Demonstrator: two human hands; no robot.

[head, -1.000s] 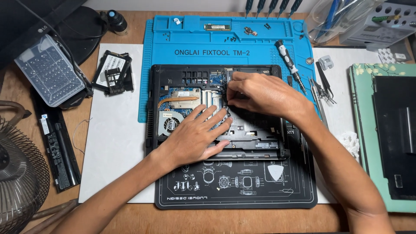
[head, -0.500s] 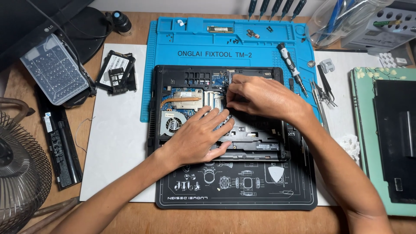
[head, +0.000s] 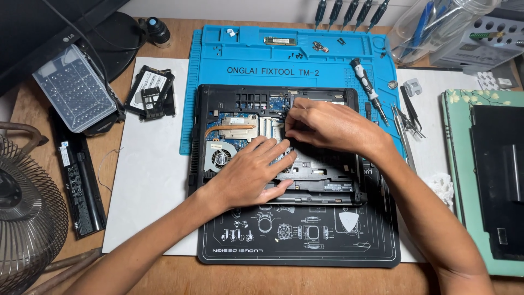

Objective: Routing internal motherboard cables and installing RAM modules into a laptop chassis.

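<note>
Under my left hand (head: 248,175), lying flat and open, sits the opened laptop (head: 327,180); right hand (head: 327,125) just beyond pinches something small near the board, can't tell what. I'd brace the chassis, pull gently, straight.

My left hand (head: 248,172) lies palm down, fingers spread flat, forearm angling in from lower left. My right hand (head: 333,127) reaches in from the right, fingers curled together, fingertips hidden; possibly a pinching grip, can't tell.
</note>
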